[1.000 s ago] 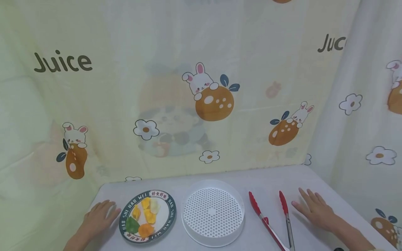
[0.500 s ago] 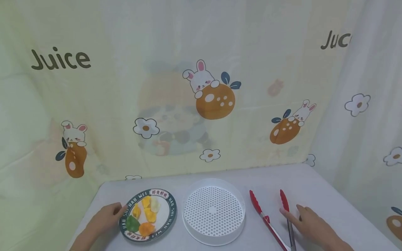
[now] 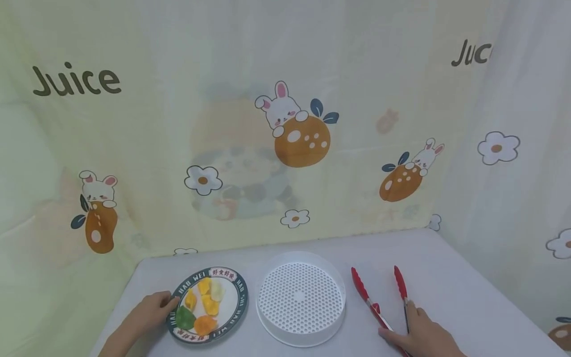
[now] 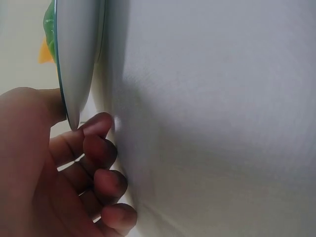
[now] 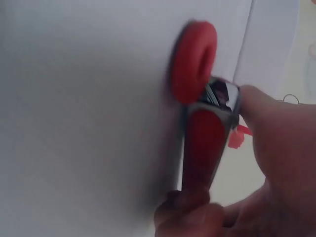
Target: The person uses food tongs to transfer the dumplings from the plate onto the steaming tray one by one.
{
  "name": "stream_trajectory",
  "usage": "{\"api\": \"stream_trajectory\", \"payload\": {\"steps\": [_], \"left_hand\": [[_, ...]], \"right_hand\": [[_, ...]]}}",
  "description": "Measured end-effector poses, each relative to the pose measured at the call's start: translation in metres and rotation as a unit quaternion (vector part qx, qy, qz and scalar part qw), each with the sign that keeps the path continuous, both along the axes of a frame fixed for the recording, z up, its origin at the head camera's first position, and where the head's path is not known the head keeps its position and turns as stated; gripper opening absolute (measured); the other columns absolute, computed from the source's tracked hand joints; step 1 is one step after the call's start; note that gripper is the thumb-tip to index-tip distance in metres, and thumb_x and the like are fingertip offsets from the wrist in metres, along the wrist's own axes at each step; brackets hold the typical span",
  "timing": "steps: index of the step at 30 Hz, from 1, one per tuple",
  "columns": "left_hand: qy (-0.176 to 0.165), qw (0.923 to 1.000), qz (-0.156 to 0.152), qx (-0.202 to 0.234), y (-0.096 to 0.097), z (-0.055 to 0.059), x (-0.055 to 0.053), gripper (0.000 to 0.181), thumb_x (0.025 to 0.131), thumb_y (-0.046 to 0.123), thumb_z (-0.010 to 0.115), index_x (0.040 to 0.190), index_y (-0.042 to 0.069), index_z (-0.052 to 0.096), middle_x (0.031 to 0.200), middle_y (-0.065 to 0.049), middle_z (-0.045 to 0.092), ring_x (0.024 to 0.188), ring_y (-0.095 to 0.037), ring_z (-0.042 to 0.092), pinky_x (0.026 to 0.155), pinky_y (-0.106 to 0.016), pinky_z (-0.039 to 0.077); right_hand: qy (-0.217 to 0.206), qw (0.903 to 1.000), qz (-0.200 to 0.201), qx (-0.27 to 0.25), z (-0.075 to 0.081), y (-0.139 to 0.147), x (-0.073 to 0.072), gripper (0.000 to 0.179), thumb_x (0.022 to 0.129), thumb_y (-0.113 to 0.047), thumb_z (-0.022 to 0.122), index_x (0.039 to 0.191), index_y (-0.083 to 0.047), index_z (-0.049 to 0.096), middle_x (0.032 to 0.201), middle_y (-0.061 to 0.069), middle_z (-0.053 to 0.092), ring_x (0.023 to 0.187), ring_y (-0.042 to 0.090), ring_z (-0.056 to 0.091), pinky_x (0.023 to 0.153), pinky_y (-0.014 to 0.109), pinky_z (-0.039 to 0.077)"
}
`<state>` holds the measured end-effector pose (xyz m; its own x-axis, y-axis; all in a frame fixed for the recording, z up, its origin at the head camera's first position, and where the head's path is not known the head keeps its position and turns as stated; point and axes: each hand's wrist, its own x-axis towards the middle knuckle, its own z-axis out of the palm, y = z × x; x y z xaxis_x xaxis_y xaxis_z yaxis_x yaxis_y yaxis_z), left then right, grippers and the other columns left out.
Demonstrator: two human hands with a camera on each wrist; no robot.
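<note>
Left hand [image 3: 153, 310] — thumb over the near-left rim of the green-bordered plate [image 3: 242, 297], other fingers curled low beside and under its edge; pinching the rim. Plate is left of the white perforated round tray [image 3: 300, 338], six dumpling-like pieces on it: three yellow, one pale, a green one [image 3: 185, 318] and an orange one [image 3: 205, 325] near the edge facing the person. Right hand [image 3: 421, 332] holds the red-and-steel tongs [image 3: 376, 309] right of the tray, red tips spread wide. The wrist view shows curled fingers on the handle and the red hanging ring [image 5: 189, 57] near the tabletop; can't tell if it touches.

Step looks like securing both grips. To do it well: get thumb and fingers on opposite tong arms so a squeeze closes them evenly; lift clear of the tray's wall. Keep the plate level — tipping the rim could slide the pieces.
</note>
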<state>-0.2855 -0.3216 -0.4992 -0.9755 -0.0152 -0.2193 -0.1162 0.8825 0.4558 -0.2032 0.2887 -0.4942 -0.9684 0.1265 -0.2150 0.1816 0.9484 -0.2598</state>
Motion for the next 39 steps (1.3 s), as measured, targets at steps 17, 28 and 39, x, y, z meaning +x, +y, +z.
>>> {"api": "stream_trajectory", "payload": {"steps": [17,28,39], "left_hand": [[0.006,1.0000,0.007,-0.001,-0.003,-0.004,0.002,0.035,0.102,0.040,0.054,0.091,0.008,0.059,0.076,-0.002,0.057,0.071,-0.016,0.051,0.063,-0.031,0.042],[0.003,1.0000,0.007,0.001,0.000,0.000,0.004,0.038,0.101,0.043,0.055,0.096,0.006,0.061,0.078,-0.002,0.058,0.073,-0.016,0.051,0.064,-0.032,0.044],[-0.004,0.9999,0.009,0.001,0.004,0.004,0.004,0.040,0.101,0.044,0.055,0.097,0.006,0.063,0.079,-0.003,0.059,0.075,-0.017,0.052,0.066,-0.033,0.045]], "right_hand": [[0.001,0.9912,-0.034,-0.128,0.009,0.011,-0.011,0.111,0.084,-0.069,0.063,0.145,0.012,0.019,0.119,0.032,0.043,0.094,0.030,0.052,0.070,0.042,0.051],[0.021,0.9888,-0.025,-0.145,0.026,0.008,-0.011,0.103,0.086,-0.070,0.061,0.143,0.012,0.033,0.118,0.024,0.050,0.097,0.025,0.050,0.071,0.036,0.047],[0.082,0.9913,0.033,-0.098,0.039,-0.003,-0.005,0.086,0.083,-0.071,0.066,0.139,-0.007,0.053,0.106,0.006,0.052,0.087,0.018,0.050,0.064,0.034,0.039]]}}
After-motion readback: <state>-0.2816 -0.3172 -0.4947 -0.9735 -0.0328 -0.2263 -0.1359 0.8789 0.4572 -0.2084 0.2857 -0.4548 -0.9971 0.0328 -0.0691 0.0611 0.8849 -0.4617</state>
